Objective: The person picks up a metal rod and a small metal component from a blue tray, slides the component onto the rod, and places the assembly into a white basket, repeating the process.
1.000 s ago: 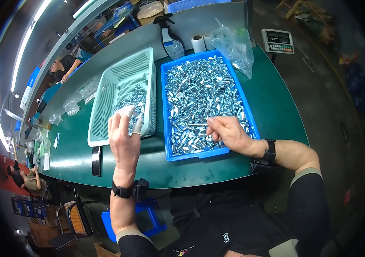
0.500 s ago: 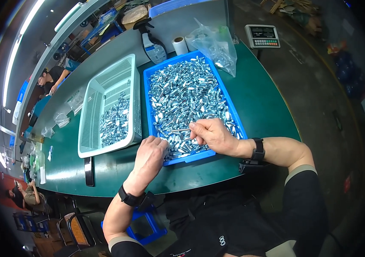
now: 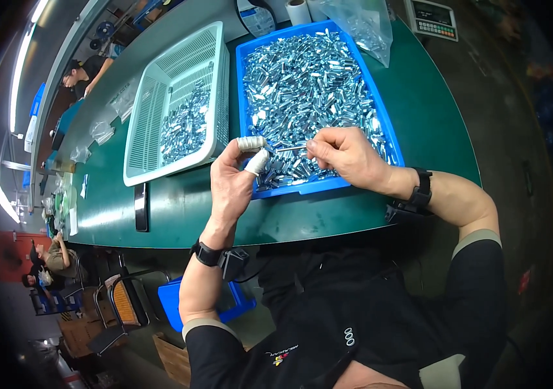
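My left hand (image 3: 231,185) is over the near left corner of the blue tray (image 3: 307,188), its thumb and forefinger wrapped in white finger covers. Their tips are pinched together; whatever is between them is too small to make out. My right hand (image 3: 349,157) grips a thin metal rod (image 3: 291,149) between thumb and fingers. The rod points left, its tip close to the left fingertips. Beneath both hands, the tray is heaped with small shiny metal parts (image 3: 309,91). To its left, a pale green slotted basket (image 3: 137,146) holds a smaller pile of similar parts (image 3: 187,126).
A dark phone-like slab (image 3: 141,207) lies before the basket on the green table (image 3: 257,223). Behind the tray are a spray bottle (image 3: 257,18), a white roll (image 3: 298,11) and a clear bag (image 3: 367,29). A scale display (image 3: 433,19) stands far right; a blue stool (image 3: 173,305) is below the table.
My left hand has turned and lifted off the parts, bringing its covered fingertips into sight near the rod's tip. My right hand still holds the rod. The whole view has shifted.
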{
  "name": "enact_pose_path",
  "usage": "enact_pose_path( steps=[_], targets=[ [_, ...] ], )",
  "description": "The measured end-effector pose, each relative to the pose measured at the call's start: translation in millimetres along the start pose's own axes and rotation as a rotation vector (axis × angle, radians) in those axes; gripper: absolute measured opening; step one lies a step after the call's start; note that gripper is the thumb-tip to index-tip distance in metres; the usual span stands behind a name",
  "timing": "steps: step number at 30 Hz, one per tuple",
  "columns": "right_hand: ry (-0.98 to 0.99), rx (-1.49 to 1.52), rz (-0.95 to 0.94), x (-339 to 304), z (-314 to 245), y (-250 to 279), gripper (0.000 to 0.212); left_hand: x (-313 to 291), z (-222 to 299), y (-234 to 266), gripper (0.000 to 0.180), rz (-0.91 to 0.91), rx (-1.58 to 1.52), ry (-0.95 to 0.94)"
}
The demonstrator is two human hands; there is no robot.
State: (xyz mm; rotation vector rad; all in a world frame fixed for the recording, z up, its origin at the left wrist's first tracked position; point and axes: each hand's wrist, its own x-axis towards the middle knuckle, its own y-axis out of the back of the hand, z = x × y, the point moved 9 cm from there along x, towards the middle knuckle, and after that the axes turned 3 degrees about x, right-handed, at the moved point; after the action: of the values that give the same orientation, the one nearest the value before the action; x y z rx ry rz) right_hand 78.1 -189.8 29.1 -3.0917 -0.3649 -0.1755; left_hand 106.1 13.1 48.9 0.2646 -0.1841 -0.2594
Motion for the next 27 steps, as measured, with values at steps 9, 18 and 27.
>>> enact_pose_path(
  steps=[9,18,27],
  targets=[
    [-0.018,0.003,0.023,-4,-8,2,0.031,-4,-7,-13,0.020,0.059,-0.296,0.072],
    [-0.124,0.050,-0.043,-3,3,-2,0.046,-7,1,-29,0.016,0.034,-0.258,0.059],
    [-0.076,0.069,-0.098,-5,2,-11,0.043,-13,5,-41,0.015,-0.039,-0.316,0.024]
  ],
)
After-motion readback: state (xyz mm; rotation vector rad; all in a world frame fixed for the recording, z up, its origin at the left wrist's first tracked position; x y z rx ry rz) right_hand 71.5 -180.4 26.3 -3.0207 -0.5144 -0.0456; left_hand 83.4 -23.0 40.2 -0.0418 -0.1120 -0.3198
